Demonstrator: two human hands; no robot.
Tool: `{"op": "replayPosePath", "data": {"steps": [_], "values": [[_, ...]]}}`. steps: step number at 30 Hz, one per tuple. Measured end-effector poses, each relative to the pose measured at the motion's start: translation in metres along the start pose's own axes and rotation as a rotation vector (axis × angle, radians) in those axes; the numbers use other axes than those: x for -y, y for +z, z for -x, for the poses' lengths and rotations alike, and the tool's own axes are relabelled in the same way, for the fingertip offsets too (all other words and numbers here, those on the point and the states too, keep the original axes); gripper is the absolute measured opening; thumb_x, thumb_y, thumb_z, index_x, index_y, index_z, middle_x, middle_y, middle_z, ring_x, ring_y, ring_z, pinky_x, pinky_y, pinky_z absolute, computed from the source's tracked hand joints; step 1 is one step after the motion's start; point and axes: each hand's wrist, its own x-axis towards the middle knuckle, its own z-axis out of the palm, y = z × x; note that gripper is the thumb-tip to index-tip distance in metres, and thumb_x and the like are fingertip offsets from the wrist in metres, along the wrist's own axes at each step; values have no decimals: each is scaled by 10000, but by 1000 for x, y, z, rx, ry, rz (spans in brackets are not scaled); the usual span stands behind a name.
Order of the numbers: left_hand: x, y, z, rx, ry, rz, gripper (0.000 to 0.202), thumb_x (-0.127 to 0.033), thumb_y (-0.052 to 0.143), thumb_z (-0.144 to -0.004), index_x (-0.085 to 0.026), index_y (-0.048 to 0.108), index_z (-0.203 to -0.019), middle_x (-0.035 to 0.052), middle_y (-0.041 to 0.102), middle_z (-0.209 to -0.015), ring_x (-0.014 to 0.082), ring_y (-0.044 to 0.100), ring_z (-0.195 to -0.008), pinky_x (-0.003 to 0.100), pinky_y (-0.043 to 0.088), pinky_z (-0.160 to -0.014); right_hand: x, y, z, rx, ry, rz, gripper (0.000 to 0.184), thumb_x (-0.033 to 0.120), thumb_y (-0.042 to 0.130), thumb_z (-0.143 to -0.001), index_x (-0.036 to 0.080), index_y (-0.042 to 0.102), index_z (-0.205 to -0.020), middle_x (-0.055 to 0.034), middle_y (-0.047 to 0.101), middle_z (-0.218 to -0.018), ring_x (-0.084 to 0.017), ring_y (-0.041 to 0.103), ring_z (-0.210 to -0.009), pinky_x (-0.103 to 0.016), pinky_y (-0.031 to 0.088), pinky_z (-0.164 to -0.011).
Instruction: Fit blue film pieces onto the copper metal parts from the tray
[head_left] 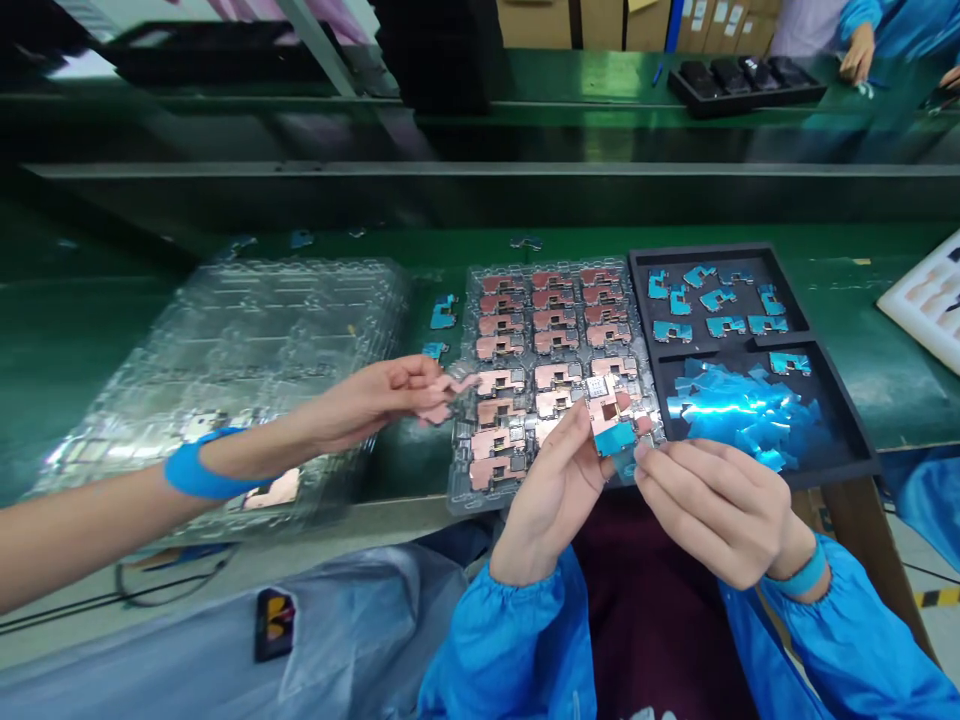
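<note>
Blue sleeves (510, 645), maroon top (649, 610) (teal wristband (807, 574))

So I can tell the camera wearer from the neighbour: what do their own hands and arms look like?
The left hand and right hand are gloveless. Bright blue sleeves with gathered cuffs cover both arms, and a teal-blue wristband circles the right wrist.
</note>
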Motion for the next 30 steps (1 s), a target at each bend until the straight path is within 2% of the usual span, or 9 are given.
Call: {"op": "replayPosePath", "data": {"steps": [9,15,18,20,23,25,27,29,30], "values": [[-4,4,-2,-49,19,34,153,-242,681,-1068,-145,798,-1089,75,831,-1096,198,825,-923,248,684,-776,4,-7,10,16,-9,1,281,72,625,-1044,222,812,-896,-5,852,-981,-152,780,-888,-264,681,-802],[-4,7,-4,-90,39,38,206,-206,586,-1111,-154,780,-1158,87,826,-1171,216,833,-993,261,697,-809,13,-14,36,-25,89,-61,124,27,762,-950,145,790,-973,-72,854,-1023,-199,802,-948,-318,691,-914],[-6,10,-5,-129,77,56,262,-190,534,-1131,-181,759,-1263,86,808,-1287,223,829,-1062,286,708,-850,13,-13,59,-74,252,-59,204,7,772,-931,185,754,-1028,-45,842,-1020,-202,796,-954,-331,673,-906],[-6,11,-5,-134,100,51,266,-201,529,-1134,-188,756,-1272,86,803,-1312,232,828,-1077,299,713,-859,5,-11,76,-126,434,13,247,26,765,-939,231,731,-1073,-15,819,-977,-201,782,-896,-339,651,-826],[-5,10,-5,-126,123,28,212,-204,576,-1116,-197,766,-1208,75,810,-1301,240,823,-1112,290,710,-864,-16,-6,102,-154,749,196,192,126,708,-998,238,716,-1153,-47,773,-940,-228,730,-800,-383,600,-758],[-4,10,-5,-127,137,2,169,-212,627,-1092,-208,768,-1184,65,815,-1289,241,816,-1140,277,704,-865,-29,-3,113,-37,917,281,172,210,640,-1046,209,720,-1197,-119,763,-1042,-288,719,-905,-452,590,-826],[-2,10,-6,-128,149,-26,130,-231,680,-1063,-208,768,-1156,69,813,-1295,253,806,-1173,274,701,-867,-36,-1,115,94,1011,284,236,289,591,-1076,187,724,-1243,-198,720,-1275,-375,681,-1157,-549,571,-951],[2,10,-7,-127,155,-58,98,-259,729,-1030,-197,761,-1100,80,807,-1309,276,795,-1203,289,700,-868,-32,3,104,67,1053,178,280,331,584,-1085,190,718,-1286,-213,653,-1437,-407,608,-1340,-595,548,-1039],[4,10,-8,-127,156,-77,99,-272,754,-1011,-193,753,-1070,87,805,-1310,287,789,-1217,301,700,-874,-26,5,94,10,1071,67,277,333,585,-1089,201,714,-1295,-195,663,-1433,-383,622,-1339,-566,566,-1032]]}}
